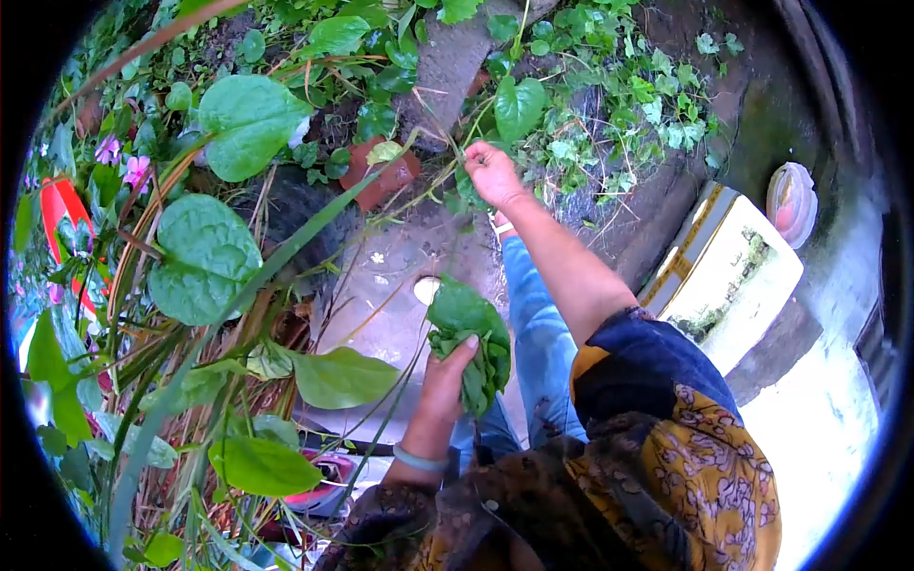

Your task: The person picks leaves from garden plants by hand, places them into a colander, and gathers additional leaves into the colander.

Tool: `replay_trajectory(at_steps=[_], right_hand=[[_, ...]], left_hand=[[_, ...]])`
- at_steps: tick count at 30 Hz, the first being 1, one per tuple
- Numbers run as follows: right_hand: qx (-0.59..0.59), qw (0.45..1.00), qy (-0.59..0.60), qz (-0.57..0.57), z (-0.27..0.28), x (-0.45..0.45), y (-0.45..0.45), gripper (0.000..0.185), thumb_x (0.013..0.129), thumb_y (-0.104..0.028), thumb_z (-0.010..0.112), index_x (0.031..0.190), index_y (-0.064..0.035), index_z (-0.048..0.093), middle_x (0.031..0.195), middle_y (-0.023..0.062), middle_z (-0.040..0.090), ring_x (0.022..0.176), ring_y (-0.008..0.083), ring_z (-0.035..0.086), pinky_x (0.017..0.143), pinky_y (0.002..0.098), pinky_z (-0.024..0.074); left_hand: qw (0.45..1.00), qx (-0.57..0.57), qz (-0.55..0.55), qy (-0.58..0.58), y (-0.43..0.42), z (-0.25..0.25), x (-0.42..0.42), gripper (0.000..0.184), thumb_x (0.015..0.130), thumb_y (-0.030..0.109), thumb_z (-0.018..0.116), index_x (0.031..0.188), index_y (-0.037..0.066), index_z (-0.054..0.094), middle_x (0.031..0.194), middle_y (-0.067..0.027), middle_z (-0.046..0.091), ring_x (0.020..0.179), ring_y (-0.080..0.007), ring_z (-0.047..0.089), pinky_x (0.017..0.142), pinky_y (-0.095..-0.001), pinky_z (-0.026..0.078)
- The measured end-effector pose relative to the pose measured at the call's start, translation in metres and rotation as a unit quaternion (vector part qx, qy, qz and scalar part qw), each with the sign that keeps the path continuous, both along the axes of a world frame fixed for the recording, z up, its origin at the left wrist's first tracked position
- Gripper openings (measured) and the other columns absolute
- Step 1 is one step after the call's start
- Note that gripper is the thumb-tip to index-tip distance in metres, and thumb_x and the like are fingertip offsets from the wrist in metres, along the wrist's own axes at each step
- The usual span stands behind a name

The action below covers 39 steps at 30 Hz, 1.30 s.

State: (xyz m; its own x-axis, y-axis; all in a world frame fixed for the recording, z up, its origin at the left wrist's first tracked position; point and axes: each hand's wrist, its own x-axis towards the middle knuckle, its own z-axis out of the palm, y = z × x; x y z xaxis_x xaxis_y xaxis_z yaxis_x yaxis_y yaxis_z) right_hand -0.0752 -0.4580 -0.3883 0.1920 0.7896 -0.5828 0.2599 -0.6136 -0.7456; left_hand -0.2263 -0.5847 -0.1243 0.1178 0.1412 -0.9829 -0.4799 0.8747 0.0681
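Observation:
My left hand [447, 376], with a pale bangle at the wrist, is wrapped around a bunch of green leaves [473, 328]. The thumb presses on the front of the bunch. Farther forward, my right hand [492, 174] is closed in a pinch at a thin vine stem [455, 155]. Just beyond those fingers hangs a broad heart-shaped leaf [519, 108]. Exactly what lies between the fingertips is partly hidden.
Large leaves [205, 259] and long stalks crowd the left side, with pink flowers [137, 172] behind. A broken red brick [381, 174] lies ahead. To the right are a white box-like object [728, 271] with a yellow-brown band and a pale oval object [791, 205].

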Motion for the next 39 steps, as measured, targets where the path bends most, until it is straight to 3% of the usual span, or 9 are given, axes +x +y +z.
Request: replay_trajectory(at_steps=[10,15,19,21,22,26,29,31,39], right_hand=[[0.016,0.996,-0.038,0.079,0.021,-0.005,-0.008,0.018,0.078,-0.006,0.049,0.087,-0.0116,0.064,0.074,0.0145,0.063,0.066,0.027,0.06,0.068,0.0335,0.0478],[0.013,0.988,-0.053,-0.144,-0.018,0.041,-0.039,0.027,0.08,0.003,0.048,0.098,-0.0076,0.064,0.085,0.005,0.062,0.072,0.0112,0.054,0.064,0.023,0.0441],[-0.072,0.923,-0.112,-0.361,-0.076,0.121,-0.074,0.017,0.082,-0.007,0.05,0.088,-0.0063,0.066,0.085,0.008,0.064,0.073,0.0169,0.058,0.069,0.0294,0.0478],[-0.147,0.892,-0.294,-0.31,-0.055,0.15,-0.056,0.019,0.08,-0.017,0.055,0.086,-0.0033,0.066,0.079,0.0101,0.064,0.069,0.0192,0.059,0.065,0.0309,0.0482],[-0.104,0.902,-0.209,-0.364,-0.032,0.152,-0.035,0.022,0.081,-0.02,0.055,0.087,-0.0015,0.066,0.076,0.0095,0.064,0.068,0.0181,0.059,0.063,0.0318,0.0473],[0.011,0.969,-0.184,-0.167,0.001,0.157,0.064,0.04,0.081,-0.042,0.057,0.087,-0.003,0.065,0.08,0.0148,0.065,0.072,0.0263,0.059,0.073,0.036,0.0454],[-0.131,0.964,-0.22,0.074,0.037,0.126,0.13,0.064,0.076,-0.062,0.05,0.112,-0.0104,0.061,0.118,0.0146,0.056,0.112,0.0293,0.052,0.096,0.0359,0.0388],[-0.169,0.941,-0.229,0.181,0.015,0.119,0.149,0.071,0.075,-0.066,0.049,0.104,-0.003,0.063,0.114,0.0191,0.057,0.108,0.0335,0.053,0.093,0.0389,0.0401],[-0.066,0.934,-0.24,0.258,-0.009,0.115,0.114,0.039,0.077,-0.042,0.056,0.09,-0.0067,0.066,0.092,0.0213,0.063,0.089,0.0357,0.059,0.083,0.0391,0.0454]], left_hand=[[1.0,0.011,-0.018,0.003,0.004,0.001,0.002,0.032,0.085,0.014,0.058,0.114,0.002,0.053,0.102,-0.0073,0.061,0.09,-0.0187,0.06,0.077,-0.0325,0.05],[1.0,0.007,0.021,-0.003,0.007,0.001,0.0,0.028,0.085,0.009,0.058,0.112,0.003,0.054,0.101,-0.0072,0.061,0.089,-0.0172,0.06,0.077,-0.0305,0.05],[1.0,0.0,0.017,0.016,0.006,0.003,-0.001,0.028,0.085,0.008,0.058,0.112,0.004,0.054,0.101,-0.0071,0.061,0.089,-0.0173,0.06,0.078,-0.0311,0.05],[1.0,-0.004,0.02,0.02,0.009,0.003,0.0,0.028,0.084,0.009,0.058,0.111,0.004,0.055,0.101,-0.007,0.061,0.089,-0.0172,0.06,0.077,-0.0312,0.05],[0.999,-0.009,0.02,0.024,0.009,0.004,0.0,0.027,0.084,0.009,0.059,0.111,0.004,0.055,0.101,-0.007,0.061,0.089,-0.0172,0.06,0.077,-0.0312,0.05],[0.999,-0.017,0.014,0.025,0.01,0.003,0.002,0.029,0.084,0.011,0.059,0.111,0.004,0.055,0.1,-0.0067,0.061,0.088,-0.0175,0.06,0.076,-0.0314,0.05],[1.0,-0.015,-0.001,0.024,0.007,-0.001,0.004,0.032,0.083,0.016,0.06,0.112,0.004,0.054,0.099,-0.0059,0.061,0.086,-0.0176,0.06,0.076,-0.0319,0.049],[1.0,-0.018,0.001,0.024,0.003,-0.006,0.004,0.031,0.083,0.016,0.06,0.111,0.004,0.054,0.099,-0.006,0.061,0.086,-0.0176,0.06,0.076,-0.0321,0.049],[0.999,-0.028,0.008,0.03,0.005,-0.005,0.005,0.029,0.084,0.013,0.059,0.111,0.003,0.055,0.101,-0.0067,0.061,0.087,-0.0174,0.06,0.077,-0.0309,0.049]])
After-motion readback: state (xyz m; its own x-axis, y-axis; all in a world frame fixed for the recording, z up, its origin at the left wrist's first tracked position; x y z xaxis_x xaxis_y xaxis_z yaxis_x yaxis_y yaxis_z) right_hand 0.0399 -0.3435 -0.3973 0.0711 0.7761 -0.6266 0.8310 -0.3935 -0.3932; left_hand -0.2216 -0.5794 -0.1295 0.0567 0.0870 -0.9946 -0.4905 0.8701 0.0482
